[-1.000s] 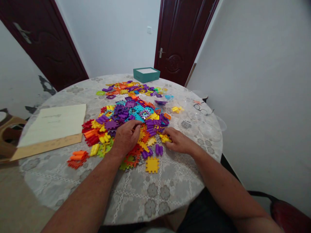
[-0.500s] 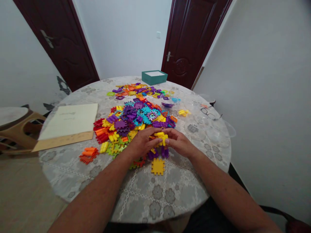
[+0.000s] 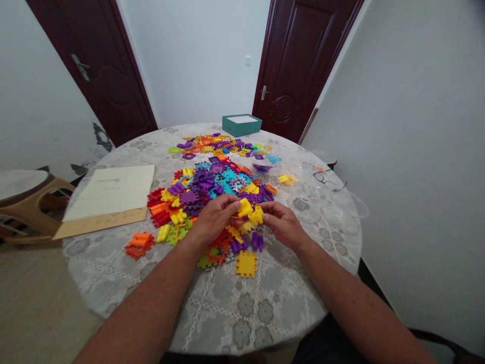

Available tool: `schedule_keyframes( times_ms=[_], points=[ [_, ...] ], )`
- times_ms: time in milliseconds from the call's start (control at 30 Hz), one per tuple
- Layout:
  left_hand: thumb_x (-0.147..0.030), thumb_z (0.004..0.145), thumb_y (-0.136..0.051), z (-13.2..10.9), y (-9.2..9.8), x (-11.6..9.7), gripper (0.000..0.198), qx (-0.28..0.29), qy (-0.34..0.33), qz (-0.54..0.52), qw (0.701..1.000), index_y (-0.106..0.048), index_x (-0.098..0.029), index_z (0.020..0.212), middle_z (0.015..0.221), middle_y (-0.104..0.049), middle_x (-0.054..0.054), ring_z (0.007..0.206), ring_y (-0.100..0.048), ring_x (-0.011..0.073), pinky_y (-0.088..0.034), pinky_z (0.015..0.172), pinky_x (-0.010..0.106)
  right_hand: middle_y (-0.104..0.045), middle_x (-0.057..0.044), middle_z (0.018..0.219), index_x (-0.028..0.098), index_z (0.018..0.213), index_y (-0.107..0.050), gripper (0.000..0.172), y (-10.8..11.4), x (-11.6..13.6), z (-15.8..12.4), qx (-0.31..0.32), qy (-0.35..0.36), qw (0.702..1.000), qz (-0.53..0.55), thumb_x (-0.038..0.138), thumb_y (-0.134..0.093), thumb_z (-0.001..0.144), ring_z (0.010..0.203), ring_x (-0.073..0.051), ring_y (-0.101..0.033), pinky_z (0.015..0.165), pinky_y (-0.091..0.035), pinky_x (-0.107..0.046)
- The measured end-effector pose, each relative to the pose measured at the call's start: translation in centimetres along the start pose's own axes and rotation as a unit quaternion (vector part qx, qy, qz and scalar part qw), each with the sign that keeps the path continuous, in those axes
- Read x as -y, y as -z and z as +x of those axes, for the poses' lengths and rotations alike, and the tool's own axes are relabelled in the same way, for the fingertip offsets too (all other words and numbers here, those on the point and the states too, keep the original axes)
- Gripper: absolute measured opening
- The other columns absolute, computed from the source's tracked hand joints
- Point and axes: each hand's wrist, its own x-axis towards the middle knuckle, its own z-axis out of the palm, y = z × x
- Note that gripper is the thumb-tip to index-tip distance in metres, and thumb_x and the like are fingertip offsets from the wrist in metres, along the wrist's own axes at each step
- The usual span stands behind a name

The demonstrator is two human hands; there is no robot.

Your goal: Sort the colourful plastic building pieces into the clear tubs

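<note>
My left hand (image 3: 219, 213) pinches a yellow plastic building piece (image 3: 244, 207) with rounded, tube-like ribs. A second yellow ribbed piece (image 3: 256, 216) is gripped in the fingers of my right hand (image 3: 282, 222). The two pieces are side by side, close together; I cannot tell whether they touch. Both hands hover over the near edge of a heap of colourful interlocking building pieces (image 3: 200, 177). Just below them on the table lie a purple ribbed piece (image 3: 257, 241) and a flat yellow square piece (image 3: 246, 264) with notched edges.
The round table has a patterned cloth (image 3: 280, 303). A smaller pile of pieces (image 3: 215, 144) and a green box (image 3: 241, 125) are at the back. Paper on a board (image 3: 108, 192) lies left; eyeglasses (image 3: 326, 180) and clear plastic containers (image 3: 333, 205) are on the right.
The yellow pieces, earlier bunched together between my fingertips, now show as two, one in each hand. My hands have turned slightly and the right has moved a little outward.
</note>
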Motion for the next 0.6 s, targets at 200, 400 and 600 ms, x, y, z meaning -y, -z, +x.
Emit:
schedule_keyframes(
  times_ms=[200,400,600],
  points=[
    [-0.052,0.089,-0.075,0.2,0.1,0.5,0.039,-0.017,0.007,-0.025,1.000,-0.066,-0.019,0.106,0.102,-0.072,0.004,0.088,-0.074,0.0190,-0.065,0.086,0.040,-0.074,-0.004,0.115,0.029,0.128,-0.070,0.047,-0.6,0.7,-0.1,0.018,-0.004,0.998,0.066,0.036,-0.086,0.084,0.098,-0.020,-0.070,0.081,-0.062,-0.033],
    [-0.047,0.090,-0.075,-0.2,-0.1,0.3,0.032,0.027,-0.022,-0.011,0.999,-0.062,-0.020,0.104,0.105,-0.071,0.003,0.095,-0.071,0.0180,-0.061,0.093,0.039,-0.071,-0.005,0.125,0.031,0.133,-0.064,0.049,-0.9,0.3,-0.3,0.057,0.007,0.997,0.049,0.037,-0.083,0.088,0.102,-0.021,-0.071,0.087,-0.063,-0.039],
    [-0.038,0.087,-0.078,-0.5,-0.2,0.3,0.032,0.086,-0.037,0.085,0.992,-0.057,-0.021,0.105,0.098,-0.071,0.000,0.088,-0.069,0.0169,-0.055,0.078,0.029,-0.072,-0.004,0.118,0.028,0.126,-0.065,0.043,-1.3,-0.5,-0.1,0.029,0.014,0.999,-0.016,0.035,-0.082,0.087,0.103,-0.020,-0.070,0.087,-0.061,-0.036]
  ],
)
